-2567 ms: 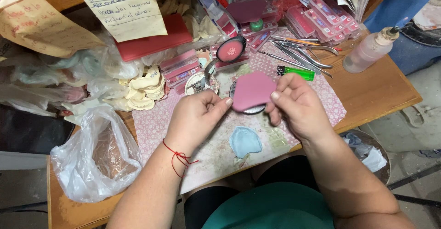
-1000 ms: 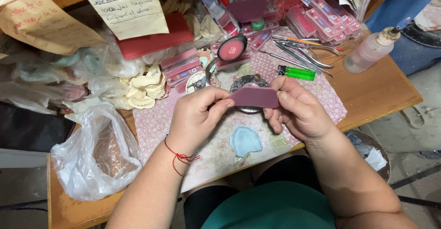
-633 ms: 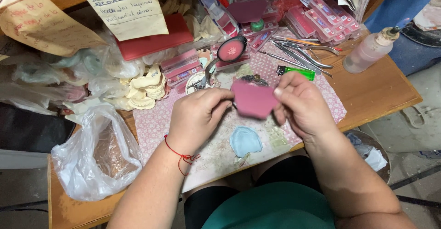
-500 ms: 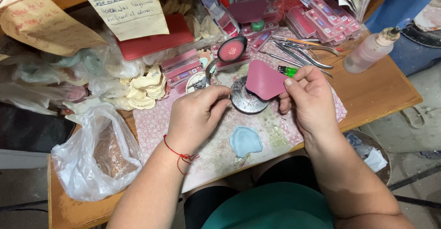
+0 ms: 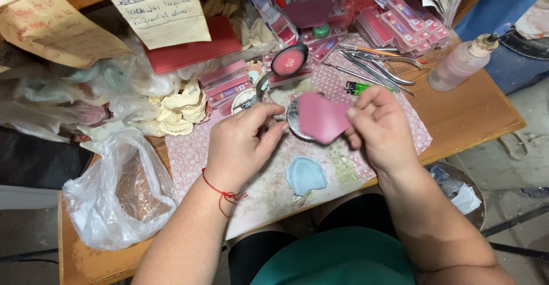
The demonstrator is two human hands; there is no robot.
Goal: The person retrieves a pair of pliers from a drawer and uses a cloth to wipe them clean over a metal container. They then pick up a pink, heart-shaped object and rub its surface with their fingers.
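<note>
My right hand (image 5: 382,126) pinches a thin pink foam piece (image 5: 320,117) by its right edge and holds it above the table. My left hand (image 5: 243,142) hovers just left of the piece, fingers curled and apart from it, holding nothing that I can see. Under the pink piece lies a round dark metal disc (image 5: 293,119). A light blue petal-shaped piece (image 5: 305,174) rests on the patterned mat (image 5: 263,187) below my hands.
A crumpled clear plastic bag (image 5: 117,196) lies at the left. Cream foam petals (image 5: 180,110), pink boxes (image 5: 400,24), scissors and pliers (image 5: 374,64), a green lighter (image 5: 357,87), a round pink ink pad (image 5: 289,62) and a squeeze bottle (image 5: 460,64) crowd the back of the wooden table (image 5: 474,119).
Both hands held the pink piece earlier, turning it. The left hand has let go, and the right hand alone holds it now, slightly lower than half a second ago.
</note>
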